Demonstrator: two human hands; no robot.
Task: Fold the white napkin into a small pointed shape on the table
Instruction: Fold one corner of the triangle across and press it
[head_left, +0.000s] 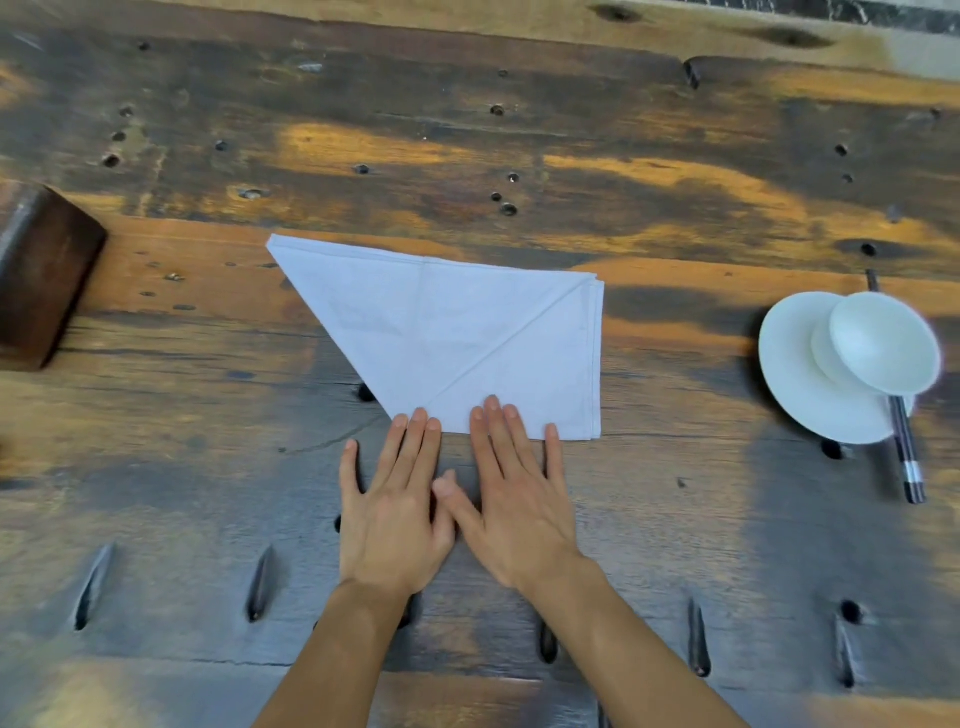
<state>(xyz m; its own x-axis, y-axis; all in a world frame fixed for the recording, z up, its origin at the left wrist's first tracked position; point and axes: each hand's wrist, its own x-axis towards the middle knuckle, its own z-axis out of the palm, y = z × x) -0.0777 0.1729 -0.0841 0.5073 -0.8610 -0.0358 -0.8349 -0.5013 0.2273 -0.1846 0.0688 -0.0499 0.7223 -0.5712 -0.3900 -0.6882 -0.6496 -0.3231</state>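
At nine o'clock from the napkin, well apart from it, a dark wooden block (44, 275) is seen at the edge of the worn plank table (519, 145). Toward the middle of the table the white napkin (467, 332) is laid flat; its left end is drawn out to a sharp corner at about ten o'clock, while its right portion has been folded over, so that a diagonal crease runs from the near edge up toward two o'clock and a straight hemmed edge closes the right side. At six o'clock from the cloth the left hand (395, 509) is spread flat, fingers extended and close together, with only the fingertips resting on the near edge. Beside it the right hand (519, 499) is likewise laid open and flat, fingertips on the near edge, nothing being gripped; the thumbs are touching. At three o'clock, well apart, a white saucer (795, 379) with a small bowl (883, 343) and dark chopsticks (906, 447) is set. The folding is judged partly done: one side is turned in, the left point is not yet brought over, and a small pointed shape is still to be formed.
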